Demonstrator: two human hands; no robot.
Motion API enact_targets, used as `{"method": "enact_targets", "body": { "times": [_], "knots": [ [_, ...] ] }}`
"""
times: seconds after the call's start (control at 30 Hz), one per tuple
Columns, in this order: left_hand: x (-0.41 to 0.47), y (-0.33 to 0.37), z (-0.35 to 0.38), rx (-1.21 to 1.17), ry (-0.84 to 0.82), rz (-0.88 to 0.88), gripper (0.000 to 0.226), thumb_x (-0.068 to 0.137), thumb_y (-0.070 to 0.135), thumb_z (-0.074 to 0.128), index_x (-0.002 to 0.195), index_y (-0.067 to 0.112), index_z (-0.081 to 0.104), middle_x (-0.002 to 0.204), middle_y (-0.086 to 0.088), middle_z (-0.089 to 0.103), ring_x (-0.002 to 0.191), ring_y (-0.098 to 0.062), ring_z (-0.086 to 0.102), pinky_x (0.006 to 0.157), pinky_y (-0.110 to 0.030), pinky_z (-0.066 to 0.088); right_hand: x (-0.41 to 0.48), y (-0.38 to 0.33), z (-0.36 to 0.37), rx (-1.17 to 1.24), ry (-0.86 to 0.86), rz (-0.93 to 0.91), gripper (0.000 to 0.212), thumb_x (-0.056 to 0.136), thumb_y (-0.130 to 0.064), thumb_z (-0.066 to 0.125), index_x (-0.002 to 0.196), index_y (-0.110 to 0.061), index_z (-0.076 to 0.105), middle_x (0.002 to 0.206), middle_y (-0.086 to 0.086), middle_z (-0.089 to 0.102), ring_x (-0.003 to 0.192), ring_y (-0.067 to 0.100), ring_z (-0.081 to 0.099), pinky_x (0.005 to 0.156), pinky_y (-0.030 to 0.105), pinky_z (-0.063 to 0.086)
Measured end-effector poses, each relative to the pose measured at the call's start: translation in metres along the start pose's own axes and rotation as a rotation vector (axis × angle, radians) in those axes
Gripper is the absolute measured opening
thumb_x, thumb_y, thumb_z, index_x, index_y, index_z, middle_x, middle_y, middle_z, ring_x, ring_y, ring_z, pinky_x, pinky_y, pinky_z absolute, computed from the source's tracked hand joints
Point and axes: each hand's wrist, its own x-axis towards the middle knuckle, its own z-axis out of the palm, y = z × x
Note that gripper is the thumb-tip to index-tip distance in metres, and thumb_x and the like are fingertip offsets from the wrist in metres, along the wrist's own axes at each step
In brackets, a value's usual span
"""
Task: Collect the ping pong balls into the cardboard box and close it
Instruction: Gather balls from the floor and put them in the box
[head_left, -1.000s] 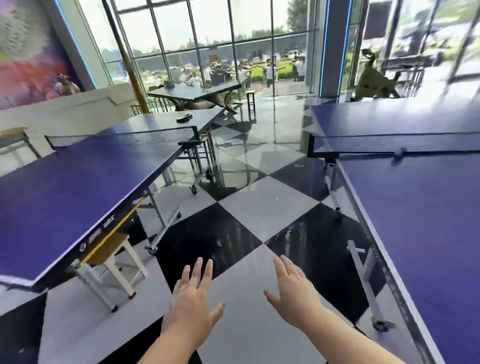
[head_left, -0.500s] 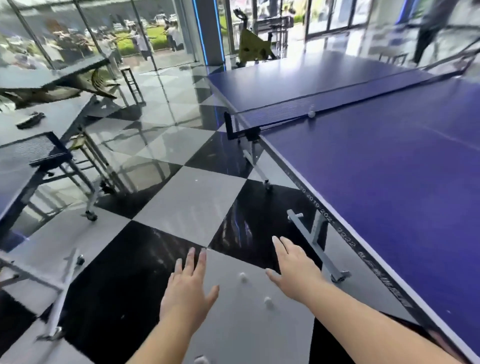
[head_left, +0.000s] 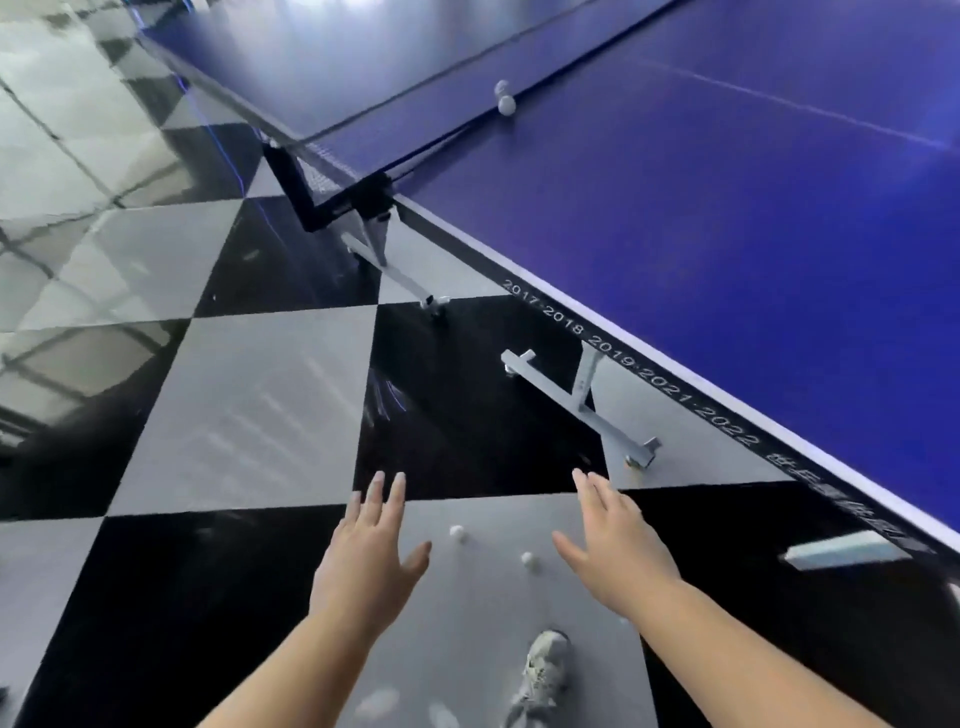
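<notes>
Both grips spread wide, left hand (head_left: 363, 564) and right hand (head_left: 615, 553) flanking two floor balls (head_left: 456, 531).

Blue table-tennis table (head_left: 701, 218) far right, black net post (head_left: 332, 200) at its edge, grey metal leg frame (head_left: 582, 400) under it, b/w chequered floor (head_left: 249, 405), grey sneaker (head_left: 543, 670) near centre.

The floor (head_left: 249, 405) is a black-and-grey checkerboard. The table (head_left: 727, 218) is deep blue with white lines, and the ping pong balls (head_left: 456, 531) are white.
</notes>
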Motion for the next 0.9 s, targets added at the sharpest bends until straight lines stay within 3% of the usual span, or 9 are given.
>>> {"method": "enact_targets", "body": {
  "times": [0.13,0.23,0.33,0.57,0.7,0.9],
  "knots": [
    [0.066,-0.026,0.055,-0.009,-0.052,0.027,0.082,0.091,0.056,0.044,0.152,0.031,-0.004,0.160,0.010,-0.002,0.147,-0.013,-0.001,0.116,-0.034,0.022,0.073,0.010,0.053,0.087,-0.014,0.074,0.076,0.094,-0.051,0.039,0.151,-0.024,-0.002,0.159,-0.002,0.005,0.143,0.018,0.012,0.112,0.034,0.027],
    [0.126,-0.054,0.117,0.018,-0.080,0.065,0.078,0.093,0.054,0.042,0.153,0.022,0.005,0.161,0.007,0.004,0.147,-0.011,0.000,0.117,-0.030,0.017,0.136,0.022,0.115,0.115,-0.051,0.137,0.075,0.093,-0.051,0.041,0.151,-0.025,0.000,0.158,-0.003,0.009,0.142,0.018,0.016,0.110,0.036,0.031],
    [0.181,-0.084,0.190,0.012,-0.136,0.109,0.076,0.093,0.054,0.041,0.153,0.022,0.005,0.160,0.007,0.003,0.146,-0.010,-0.001,0.115,-0.027,0.012,0.192,0.039,0.184,0.146,-0.052,0.202,0.074,0.092,-0.049,0.045,0.150,-0.023,0.006,0.157,-0.001,0.014,0.140,0.019,0.021,0.108,0.038,0.033],
    [0.277,-0.152,0.365,0.081,-0.372,0.262,0.076,0.094,0.047,0.047,0.153,0.022,0.006,0.161,0.002,0.007,0.147,-0.018,0.006,0.115,-0.035,0.023,0.278,0.079,0.352,0.134,-0.104,0.365,0.073,0.093,-0.048,0.044,0.150,-0.023,0.007,0.156,-0.002,0.013,0.137,0.022,0.024,0.103,0.041,0.037],
    [0.309,-0.181,0.454,0.120,-0.435,0.284,0.074,0.093,0.044,0.050,0.152,0.019,0.012,0.160,-0.001,0.014,0.144,-0.022,0.020,0.110,-0.038,0.031,0.311,0.099,0.445,0.137,-0.117,0.459,0.071,0.092,-0.049,0.046,0.148,-0.022,0.012,0.154,0.001,0.017,0.132,0.029,0.031,0.099,0.044,0.040],
    [0.323,-0.189,0.556,0.142,-0.503,0.323,0.068,0.091,0.046,0.054,0.148,0.033,0.019,0.158,0.010,0.020,0.128,-0.025,0.045,0.090,-0.040,0.048,0.339,0.124,0.546,0.151,-0.172,0.532,0.069,0.088,-0.044,0.054,0.145,-0.029,0.019,0.155,0.000,0.014,0.126,0.034,0.036,0.098,0.043,0.041]
  ]
}}
